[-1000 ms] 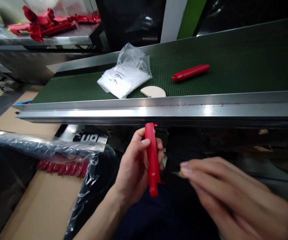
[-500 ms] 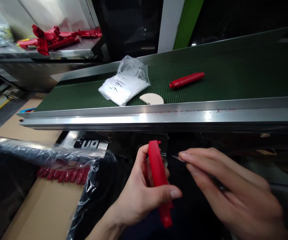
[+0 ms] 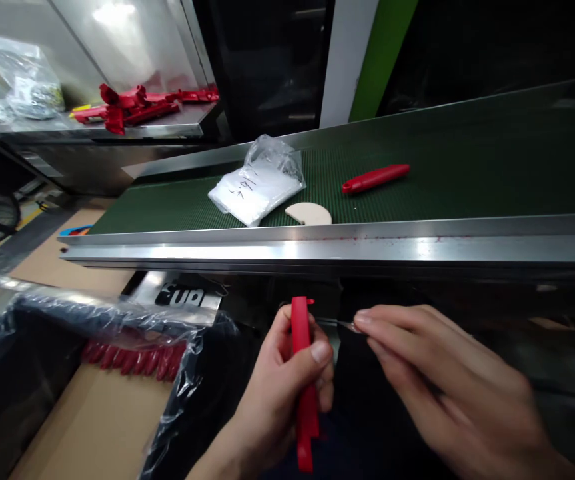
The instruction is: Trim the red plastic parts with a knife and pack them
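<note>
My left hand [image 3: 273, 390] is closed around a long, narrow red plastic part [image 3: 308, 413], held nearly upright in front of the conveyor, thumb across its face. A small tab sticks out at the part's upper end, and a notch shows near the lower end. To the right, my right hand [image 3: 447, 377] pinches a small thin pointed blade [image 3: 348, 326] between thumb and fingers. Its tip points left toward the red part, with a gap between them. Most of the blade is hidden by the fingertips.
On the green conveyor belt [image 3: 447, 167] lie a red handle-shaped part [image 3: 376, 179], a white bag with handwriting [image 3: 257, 190] and a beige disc piece [image 3: 310, 213]. Red parts [image 3: 137, 105] lie on a metal table. Below left, a plastic-lined box [image 3: 102, 420] holds a row of red pieces [image 3: 134, 360].
The red part in my left hand has turned more upright and shifted slightly left, and my thumb now presses on it. My right hand keeps its pinch on the blade. The camera view has tilted up slightly.
</note>
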A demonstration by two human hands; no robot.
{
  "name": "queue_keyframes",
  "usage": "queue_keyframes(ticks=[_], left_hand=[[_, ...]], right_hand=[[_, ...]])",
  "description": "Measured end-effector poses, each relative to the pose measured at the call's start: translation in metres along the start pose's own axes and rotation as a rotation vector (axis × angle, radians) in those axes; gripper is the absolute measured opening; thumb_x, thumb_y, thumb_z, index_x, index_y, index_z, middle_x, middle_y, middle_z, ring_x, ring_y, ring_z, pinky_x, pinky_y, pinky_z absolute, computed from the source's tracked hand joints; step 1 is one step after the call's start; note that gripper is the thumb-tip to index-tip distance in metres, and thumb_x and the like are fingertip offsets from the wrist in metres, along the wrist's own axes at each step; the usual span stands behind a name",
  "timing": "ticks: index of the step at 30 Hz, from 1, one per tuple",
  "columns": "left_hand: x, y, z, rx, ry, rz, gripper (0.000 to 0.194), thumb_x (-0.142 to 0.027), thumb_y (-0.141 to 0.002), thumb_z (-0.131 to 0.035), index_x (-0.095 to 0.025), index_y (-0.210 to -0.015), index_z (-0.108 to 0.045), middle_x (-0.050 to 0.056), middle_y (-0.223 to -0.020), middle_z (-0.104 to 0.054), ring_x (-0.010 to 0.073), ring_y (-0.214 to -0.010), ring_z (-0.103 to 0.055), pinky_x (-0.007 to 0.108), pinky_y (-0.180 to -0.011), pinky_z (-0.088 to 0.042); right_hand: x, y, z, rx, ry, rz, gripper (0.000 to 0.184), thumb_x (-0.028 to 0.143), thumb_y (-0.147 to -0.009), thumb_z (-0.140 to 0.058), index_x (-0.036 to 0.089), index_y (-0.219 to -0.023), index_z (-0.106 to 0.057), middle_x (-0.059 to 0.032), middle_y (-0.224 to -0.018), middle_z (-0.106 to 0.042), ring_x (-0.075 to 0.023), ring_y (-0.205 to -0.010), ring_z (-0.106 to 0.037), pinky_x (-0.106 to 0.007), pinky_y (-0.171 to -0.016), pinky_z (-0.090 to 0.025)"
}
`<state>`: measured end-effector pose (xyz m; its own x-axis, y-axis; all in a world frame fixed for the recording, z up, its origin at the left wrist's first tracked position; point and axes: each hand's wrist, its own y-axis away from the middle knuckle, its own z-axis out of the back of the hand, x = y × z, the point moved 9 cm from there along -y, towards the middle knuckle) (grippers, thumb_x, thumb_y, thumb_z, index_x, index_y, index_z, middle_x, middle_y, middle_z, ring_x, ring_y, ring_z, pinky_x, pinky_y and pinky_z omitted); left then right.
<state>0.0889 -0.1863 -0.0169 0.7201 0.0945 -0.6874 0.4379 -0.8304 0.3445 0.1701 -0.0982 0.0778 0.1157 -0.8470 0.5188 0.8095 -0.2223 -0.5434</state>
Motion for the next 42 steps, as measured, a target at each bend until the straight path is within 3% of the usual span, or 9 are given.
queue_keyframes(ticks=[3, 8, 22, 31, 36, 42], left_hand=[[-0.002, 0.004, -0.003, 0.025, -0.105, -0.008, 0.037, -0.030, -0.078, -0.075, -0.021, -0.097, -0.044, -0.005, -0.079, -0.046, 0.0029, -0.056, -0.046, 0.015, -0.048, -0.040], [-0.004, 0.007, -0.004, -0.037, -0.159, -0.017, 0.040, -0.030, -0.074, -0.079, -0.021, -0.096, -0.046, -0.005, -0.079, -0.045, 0.0028, -0.057, -0.043, 0.014, -0.047, -0.041], [-0.001, 0.010, -0.009, -0.023, -0.248, 0.020, 0.036, -0.028, -0.078, -0.075, -0.020, -0.096, -0.046, -0.006, -0.077, -0.046, 0.0019, -0.056, -0.042, 0.014, -0.049, -0.039], [0.003, 0.008, -0.013, 0.141, -0.125, 0.032, 0.030, -0.026, -0.084, -0.070, -0.023, -0.100, -0.044, -0.005, -0.080, -0.047, 0.0006, -0.053, -0.045, 0.013, -0.047, -0.038], [0.007, 0.013, -0.018, 0.235, -0.056, 0.031, 0.027, -0.026, -0.086, -0.067, -0.023, -0.101, -0.045, -0.004, -0.082, -0.047, 0.0001, -0.053, -0.045, 0.011, -0.046, -0.037], [0.005, 0.013, -0.022, 0.208, 0.135, 0.096, 0.030, -0.023, -0.085, -0.067, -0.025, -0.107, -0.046, -0.003, -0.087, -0.047, 0.0019, -0.058, -0.042, 0.010, -0.045, -0.034]], right_hand=[[0.003, -0.003, -0.002, 0.018, 0.037, 0.054, 0.040, -0.005, -0.084, -0.055, 0.011, -0.119, -0.062, -0.0115, -0.113, -0.062, -0.0204, -0.102, -0.057, -0.039, -0.084, -0.047], [0.006, -0.005, -0.003, 0.023, 0.070, 0.083, 0.039, -0.004, -0.085, -0.055, 0.009, -0.120, -0.063, -0.0142, -0.112, -0.062, -0.0223, -0.103, -0.057, -0.041, -0.084, -0.048], [0.007, -0.005, 0.000, 0.008, 0.145, 0.128, 0.034, -0.002, -0.086, -0.057, 0.008, -0.117, -0.065, -0.0149, -0.107, -0.066, -0.0253, -0.096, -0.060, -0.042, -0.076, -0.047], [0.003, -0.005, 0.000, -0.041, 0.187, 0.143, 0.037, -0.002, -0.083, -0.061, 0.010, -0.117, -0.066, -0.0139, -0.109, -0.067, -0.0264, -0.095, -0.060, -0.042, -0.074, -0.048], [-0.010, -0.007, 0.017, -0.146, 0.198, 0.061, 0.045, -0.007, -0.080, -0.061, 0.012, -0.120, -0.065, -0.0125, -0.110, -0.066, -0.0231, -0.097, -0.061, -0.041, -0.079, -0.050], [0.000, -0.004, 0.003, -0.035, -0.002, 0.048, 0.039, -0.007, -0.083, -0.056, 0.009, -0.117, -0.065, -0.0141, -0.110, -0.063, -0.0207, -0.101, -0.058, -0.039, -0.083, -0.051]])
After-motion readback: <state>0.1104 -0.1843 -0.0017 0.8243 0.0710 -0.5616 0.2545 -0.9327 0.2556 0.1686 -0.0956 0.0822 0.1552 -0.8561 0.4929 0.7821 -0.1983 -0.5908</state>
